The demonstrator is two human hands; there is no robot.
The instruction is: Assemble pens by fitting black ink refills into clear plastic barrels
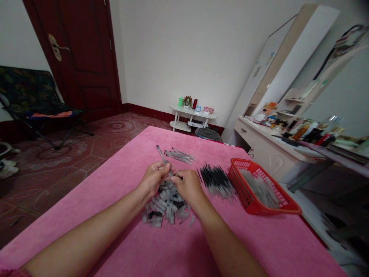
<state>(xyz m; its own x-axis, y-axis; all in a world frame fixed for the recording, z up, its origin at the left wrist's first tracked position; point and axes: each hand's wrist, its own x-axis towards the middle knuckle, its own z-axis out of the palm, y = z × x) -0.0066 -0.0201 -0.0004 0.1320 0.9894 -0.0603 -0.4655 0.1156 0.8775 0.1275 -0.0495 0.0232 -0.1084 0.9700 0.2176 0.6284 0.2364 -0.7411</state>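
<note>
My left hand [157, 175] is closed around a pen [161, 153], whose dark-tipped end points up and away from me. At the pen's near end, my right hand [187, 184] pinches it; its fingertips meet the left ones, so what lies between them is partly hidden. Under both hands spreads a heap of clear and black pen caps [168, 204]. Several pens [181, 156] lie side by side just beyond the hands. To the right is a pile of black-and-clear pen refills [217, 181].
A red plastic basket [248, 207] with clear pen barrels [261, 188] stands on the right of the pink-covered table [115, 188]. Beyond are a dressing table [259, 138] with bottles, a small white stand [190, 111], a folding chair [31, 96] and a door [80, 50].
</note>
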